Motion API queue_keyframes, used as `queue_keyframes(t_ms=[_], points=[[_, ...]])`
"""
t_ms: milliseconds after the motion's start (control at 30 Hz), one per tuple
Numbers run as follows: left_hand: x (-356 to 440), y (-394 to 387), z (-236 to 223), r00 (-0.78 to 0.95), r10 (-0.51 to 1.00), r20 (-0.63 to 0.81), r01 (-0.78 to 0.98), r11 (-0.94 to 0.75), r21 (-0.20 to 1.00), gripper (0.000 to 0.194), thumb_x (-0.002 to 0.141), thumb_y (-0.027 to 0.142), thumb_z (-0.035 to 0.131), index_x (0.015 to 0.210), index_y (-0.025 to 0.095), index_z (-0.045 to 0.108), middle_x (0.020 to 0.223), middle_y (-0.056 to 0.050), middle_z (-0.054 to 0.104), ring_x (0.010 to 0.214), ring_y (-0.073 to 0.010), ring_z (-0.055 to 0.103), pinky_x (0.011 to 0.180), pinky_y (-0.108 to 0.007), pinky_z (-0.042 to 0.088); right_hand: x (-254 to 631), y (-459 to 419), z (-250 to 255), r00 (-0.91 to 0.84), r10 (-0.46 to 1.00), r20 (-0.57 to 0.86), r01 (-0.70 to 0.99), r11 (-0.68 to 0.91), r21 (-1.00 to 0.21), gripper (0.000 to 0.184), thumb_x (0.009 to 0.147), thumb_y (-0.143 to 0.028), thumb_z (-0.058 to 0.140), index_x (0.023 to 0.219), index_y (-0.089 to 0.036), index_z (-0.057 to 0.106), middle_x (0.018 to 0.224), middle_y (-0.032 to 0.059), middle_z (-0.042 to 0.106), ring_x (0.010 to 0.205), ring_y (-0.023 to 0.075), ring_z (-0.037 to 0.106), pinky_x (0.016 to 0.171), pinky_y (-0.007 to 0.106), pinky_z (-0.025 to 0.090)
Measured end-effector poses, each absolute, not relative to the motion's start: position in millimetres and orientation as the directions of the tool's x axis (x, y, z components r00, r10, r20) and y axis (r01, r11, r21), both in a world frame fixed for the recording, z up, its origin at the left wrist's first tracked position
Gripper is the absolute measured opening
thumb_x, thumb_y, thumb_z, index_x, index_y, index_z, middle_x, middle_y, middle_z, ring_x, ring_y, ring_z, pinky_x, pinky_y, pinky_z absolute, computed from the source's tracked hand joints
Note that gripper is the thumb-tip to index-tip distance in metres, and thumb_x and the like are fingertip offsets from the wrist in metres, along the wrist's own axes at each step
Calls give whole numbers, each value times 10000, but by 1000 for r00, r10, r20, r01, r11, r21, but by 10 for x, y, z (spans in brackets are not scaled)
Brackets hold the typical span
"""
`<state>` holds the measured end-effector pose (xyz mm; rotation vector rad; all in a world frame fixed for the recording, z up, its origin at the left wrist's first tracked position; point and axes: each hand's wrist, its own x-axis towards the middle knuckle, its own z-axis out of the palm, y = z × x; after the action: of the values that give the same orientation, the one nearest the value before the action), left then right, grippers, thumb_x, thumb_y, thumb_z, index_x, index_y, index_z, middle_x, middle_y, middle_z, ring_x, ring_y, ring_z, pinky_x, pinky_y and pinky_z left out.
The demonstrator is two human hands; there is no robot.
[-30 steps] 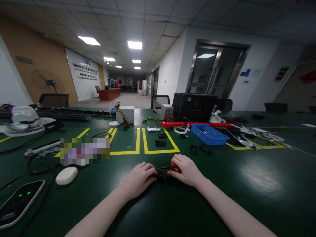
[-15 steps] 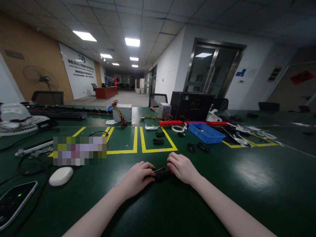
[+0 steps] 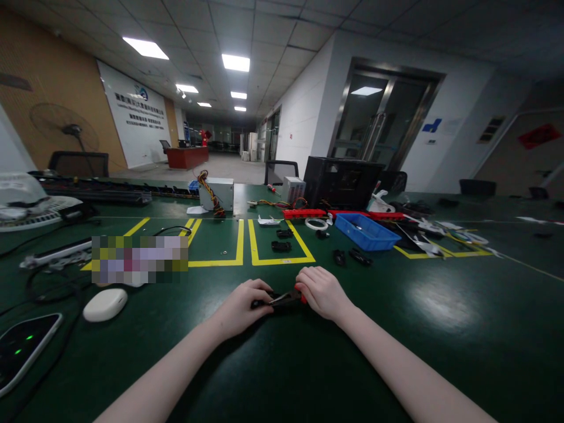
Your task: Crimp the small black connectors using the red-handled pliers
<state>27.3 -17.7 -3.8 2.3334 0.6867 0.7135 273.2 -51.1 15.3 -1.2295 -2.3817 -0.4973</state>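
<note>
My right hand [image 3: 322,294] is closed around the red handles of a pair of pliers [image 3: 288,298], whose dark metal jaws point left. My left hand [image 3: 247,303] pinches a small black piece [image 3: 256,304] right at the jaw tips; fingers cover much of it, and I cannot tell exactly what it is. Both hands are low over the green table [image 3: 282,364]. Beyond them, inside a yellow-taped box, lie two small black bundles [image 3: 281,246], perhaps coiled cables. Two similar black bundles [image 3: 360,257] sit further right.
A blue tray [image 3: 366,232] stands at the back right, beside a white cable coil [image 3: 316,224] and red strips [image 3: 305,214]. Behind are a black computer case [image 3: 341,183] and a power supply [image 3: 219,194]. At left lie a white rounded case [image 3: 104,305] and a black-faced device [image 3: 29,349].
The view has tilted slightly downward. More of the pliers and their jaws shows between my hands, and the black piece now sticks out between my left fingers.
</note>
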Motion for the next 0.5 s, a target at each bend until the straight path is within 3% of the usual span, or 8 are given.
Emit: queue_keyframes(t_ms=[333, 500], points=[[265, -205, 3, 711, 635, 301, 316, -671, 670, 107, 861, 239, 641, 920, 203, 722, 1098, -55, 638, 1000, -215, 584, 894, -345, 455, 2714, -498, 126, -513, 734, 445, 850, 505, 148, 369, 1006, -265, 282, 785, -170, 562, 754, 50, 579, 654, 151, 474, 653, 298, 308], [275, -219, 21, 693, 660, 290, 325, -645, 692, 233, 940, 303, 525, 935, 211, 739, 1061, -53, 645, 976, -201, 590, 880, -329, 451, 2716, -501, 133, -503, 751, 428, 857, 498, 133, 348, 1002, -306, 311, 778, -179, 545, 781, 48, 583, 657, 149, 475, 654, 295, 307]])
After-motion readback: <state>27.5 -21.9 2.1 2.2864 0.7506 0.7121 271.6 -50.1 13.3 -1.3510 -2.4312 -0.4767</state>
